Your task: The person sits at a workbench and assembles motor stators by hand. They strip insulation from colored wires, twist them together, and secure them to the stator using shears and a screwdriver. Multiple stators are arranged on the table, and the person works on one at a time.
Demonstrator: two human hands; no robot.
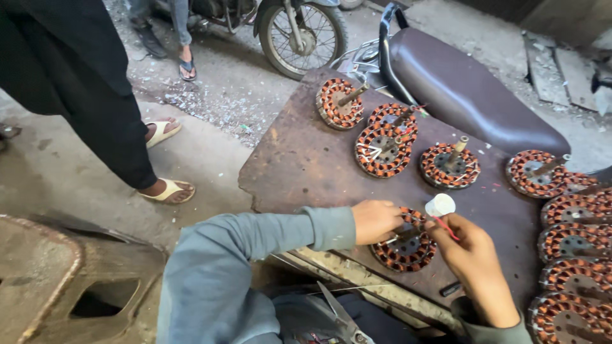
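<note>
My left hand (376, 221) rests closed on the near rim of a round copper-wound motor stator (408, 248) at the front edge of a rusty metal table (299, 165). My right hand (468, 251) pinches a thin red wire (446, 228) and a small white roll of tape (440, 205) just above the same stator. Several more stators with shafts lie on the table beyond, such as one (384, 150) and one (450, 165). A stack of stators (574, 255) fills the right side.
Scissors (341, 315) lie in my lap below the table edge. A motorcycle seat (465, 89) stands behind the table, a wheel (298, 35) farther back. A person in dark clothes and sandals (169, 190) stands at left. A rusty metal block (70, 280) sits lower left.
</note>
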